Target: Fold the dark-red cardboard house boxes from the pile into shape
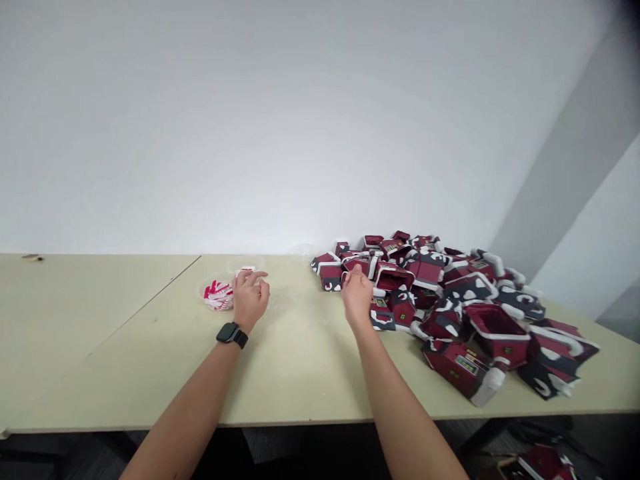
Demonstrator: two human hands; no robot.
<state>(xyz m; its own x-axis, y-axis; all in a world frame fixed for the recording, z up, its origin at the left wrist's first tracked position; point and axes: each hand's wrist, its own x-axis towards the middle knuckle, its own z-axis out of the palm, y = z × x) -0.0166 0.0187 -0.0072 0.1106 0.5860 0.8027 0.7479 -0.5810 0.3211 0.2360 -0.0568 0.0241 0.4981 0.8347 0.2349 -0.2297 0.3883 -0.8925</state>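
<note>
My left hand (251, 298) wears a black watch (233, 335) at the wrist and hovers at the right side of a clear round tub (202, 291). Its index finger is stretched out and the others are bent, with nothing visible in them. Inside the tub lie small red-and-white striped pieces (219, 298). My right hand (357, 293) is closed at the left edge of a heap of small maroon house-shaped boxes (425, 267) with white trim and dark roofs. Its fingertips are turned away, so whatever they hold is hidden.
A clear round lid (306, 251) lies by the wall, left of the heap. The heap spreads over the right part of the pale table (295, 393). A seam crosses the table at left, and a small dark item (34, 257) lies far left. More maroon pieces (545, 461) sit below the table.
</note>
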